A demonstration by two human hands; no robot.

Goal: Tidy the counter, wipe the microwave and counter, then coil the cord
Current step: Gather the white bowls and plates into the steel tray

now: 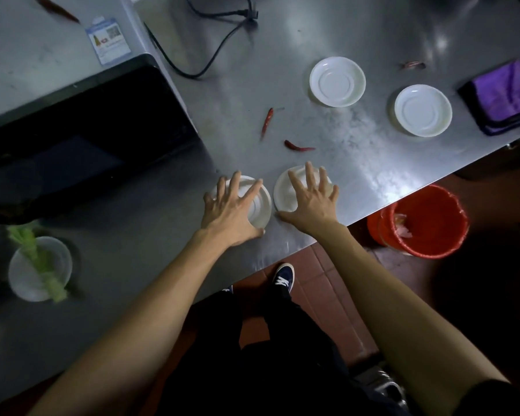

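Two white saucers lie near the front edge of the steel counter [357, 163]. My left hand [231, 208] rests spread over the left saucer [260, 205]. My right hand [309, 196] lies spread over the right saucer [282, 190]. Two more white saucers sit farther back, one in the middle [337, 81] and one to its right [423, 110]. A folded purple cloth [508, 94] lies at the right edge. The microwave [81, 124] stands at the left, with its black cord [210, 52] trailing loose behind it.
Red chillies lie on the counter [267, 121], [297, 145], [413, 65] and one on the microwave top [56, 9]. A clear container with green stalks [39, 268] sits at the front left. An orange bin [424, 220] stands on the floor below the counter's edge.
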